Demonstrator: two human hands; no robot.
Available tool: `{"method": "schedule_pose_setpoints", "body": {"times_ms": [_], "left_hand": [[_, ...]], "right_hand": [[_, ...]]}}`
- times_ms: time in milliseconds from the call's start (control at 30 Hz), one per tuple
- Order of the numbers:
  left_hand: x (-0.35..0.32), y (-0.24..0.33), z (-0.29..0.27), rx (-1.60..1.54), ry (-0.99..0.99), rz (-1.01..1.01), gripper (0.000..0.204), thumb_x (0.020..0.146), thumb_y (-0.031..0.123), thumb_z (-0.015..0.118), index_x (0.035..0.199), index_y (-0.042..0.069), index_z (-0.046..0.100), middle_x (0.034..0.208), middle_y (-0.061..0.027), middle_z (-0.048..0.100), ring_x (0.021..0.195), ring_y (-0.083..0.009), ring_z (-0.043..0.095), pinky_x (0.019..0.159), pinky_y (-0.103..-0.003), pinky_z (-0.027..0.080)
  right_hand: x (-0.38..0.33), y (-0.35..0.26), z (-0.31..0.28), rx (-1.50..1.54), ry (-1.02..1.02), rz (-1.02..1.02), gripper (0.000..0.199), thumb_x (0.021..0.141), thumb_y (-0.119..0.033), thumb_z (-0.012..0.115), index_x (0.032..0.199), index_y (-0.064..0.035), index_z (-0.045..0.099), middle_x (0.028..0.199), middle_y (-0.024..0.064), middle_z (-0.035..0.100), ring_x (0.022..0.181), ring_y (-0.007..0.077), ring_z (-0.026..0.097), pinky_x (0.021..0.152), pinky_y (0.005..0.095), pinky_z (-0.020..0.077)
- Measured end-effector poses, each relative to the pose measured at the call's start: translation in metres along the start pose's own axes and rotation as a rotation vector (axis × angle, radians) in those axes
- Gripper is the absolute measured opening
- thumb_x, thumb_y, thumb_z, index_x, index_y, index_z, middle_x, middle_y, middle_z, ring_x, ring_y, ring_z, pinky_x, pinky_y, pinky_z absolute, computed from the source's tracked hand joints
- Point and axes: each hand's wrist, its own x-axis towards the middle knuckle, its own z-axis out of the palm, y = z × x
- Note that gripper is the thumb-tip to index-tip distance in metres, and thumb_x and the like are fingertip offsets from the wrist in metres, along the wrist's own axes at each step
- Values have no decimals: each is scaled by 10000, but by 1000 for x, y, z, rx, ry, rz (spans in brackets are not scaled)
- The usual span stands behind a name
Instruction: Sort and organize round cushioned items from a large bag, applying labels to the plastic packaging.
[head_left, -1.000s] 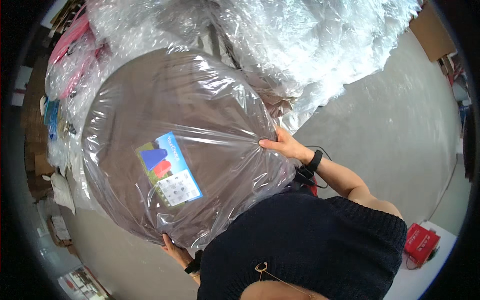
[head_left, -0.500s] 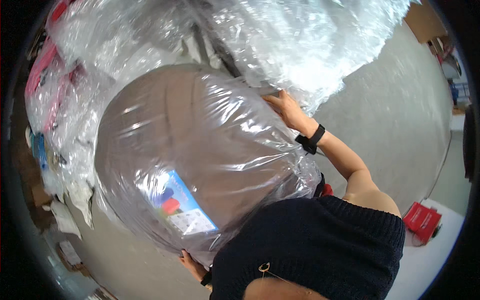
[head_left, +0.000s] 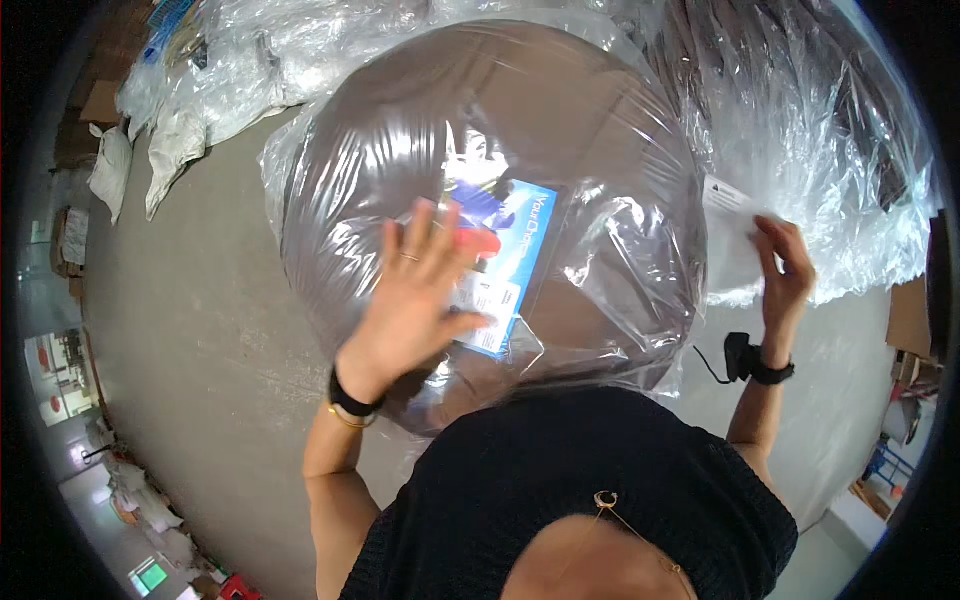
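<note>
A big, rounded brown item, cushion-like, is wrapped in a clear plastic bag (head_left: 620,130) directly in front of my body. Under the plastic, toward its near side, lies a blue printed card (head_left: 535,235) with colour pictures and a white panel. My left hand (head_left: 415,300) is over the card's left part, fingers spread, hiding some of it; whether it presses on the plastic I cannot tell. Off the bag's right edge, my right hand (head_left: 787,265) pinches the corner of a white paper label (head_left: 735,198) with small print.
Crumpled clear plastic wrapping (head_left: 790,130) is heaped at the far right, with more sheeting (head_left: 250,80) along the far left. White sacks (head_left: 112,170) lie on the grey floor (head_left: 200,320) at left. A cardboard box (head_left: 908,318) stands at the right edge.
The bagged brown item now sits farther right and squarely ahead. My left hand has come from its near edge onto the card; my right left its far right side and now pinches the label.
</note>
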Motion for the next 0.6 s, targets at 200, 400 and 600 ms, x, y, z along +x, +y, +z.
{"method": "schedule_pose_setpoints", "body": {"times_ms": [200,400,600], "left_hand": [[-17,20,4,-583,-317,276,616,717,357,650,1250,117,457,1286,-123,445,1276,-246,304,1060,-462,178],[-9,16,-3,-1469,612,134,899,733,223,694,1384,87,89,1196,-206,490,1062,-275,524,889,-377,408],[-13,5,-1,-1450,721,-15,832,723,-17,661,1367,44,139,1134,-172,520,1031,-210,529,857,-314,433]], "right_hand": [[32,-100,9,370,-175,-85,197,745,123,523,918,78,604,951,127,559,768,150,573,622,217,480],[42,-143,97,587,-453,-276,215,749,40,604,948,-29,648,912,73,603,761,109,542,600,202,408],[30,-141,133,558,-686,-135,280,741,64,608,1012,-7,606,973,90,587,812,106,553,658,202,429]]}}
